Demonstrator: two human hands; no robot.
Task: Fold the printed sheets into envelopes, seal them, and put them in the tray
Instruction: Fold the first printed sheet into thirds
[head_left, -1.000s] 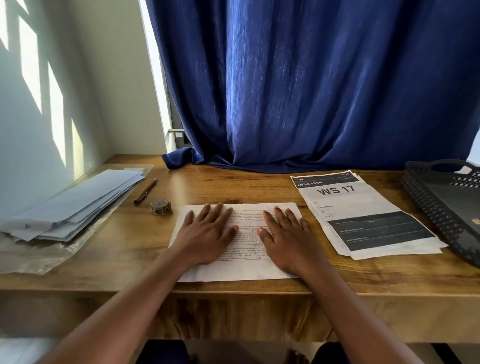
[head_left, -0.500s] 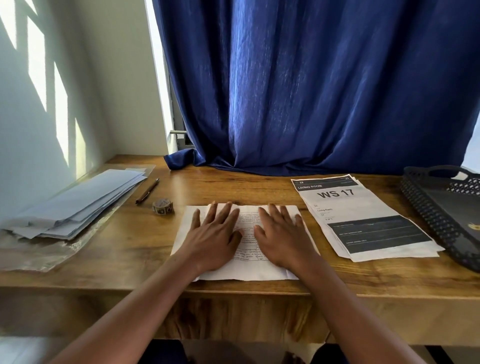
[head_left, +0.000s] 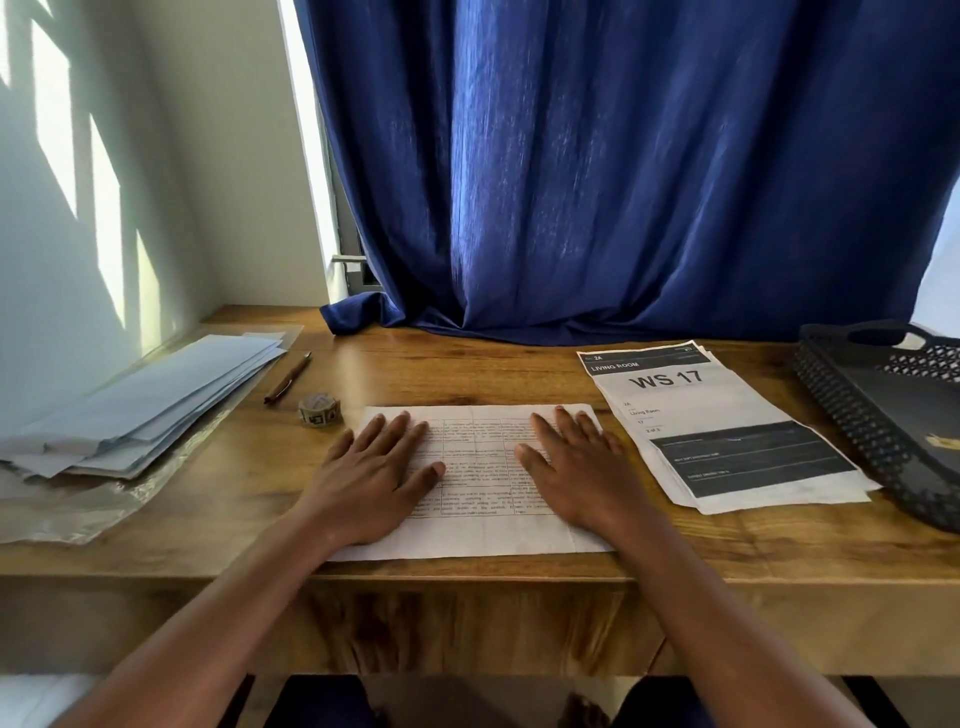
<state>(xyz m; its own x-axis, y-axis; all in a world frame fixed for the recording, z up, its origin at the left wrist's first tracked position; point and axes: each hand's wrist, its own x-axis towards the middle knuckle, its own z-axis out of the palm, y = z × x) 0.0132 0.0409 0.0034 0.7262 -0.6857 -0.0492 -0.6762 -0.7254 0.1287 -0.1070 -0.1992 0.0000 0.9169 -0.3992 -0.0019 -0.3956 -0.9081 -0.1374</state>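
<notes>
We see both hands lying flat on a printed sheet (head_left: 475, 480) that sits at the near edge of the wooden desk (head_left: 493, 374), its table of text facing us. The left hand (head_left: 371, 475) presses the sheet's left part with fingers straight and slightly spread, gripping nothing; the right hand (head_left: 576, 470) does the same on the right part, fingers straight and close together, thumb angled inward. The two hands are apart, with the printed grid showing between them. Just right of the sheet lies a stack of printed pages (head_left: 722, 426) whose top page reads "WS 17" and "LIVING ROOM". At the far right edge stands a dark perforated tray (head_left: 852, 415), partly out of view; a small pale item lies inside it, which we cannot identify. To the left of the sheet sits a small roll of stickers (head_left: 318, 410), and beyond it a pen (head_left: 287, 378). Further left, a pile of pale blue envelopes (head_left: 140, 405) rests on clear plastic wrap (head_left: 104, 509). A blue curtain (head_left: 597, 171) hangs behind the desk.
</notes>
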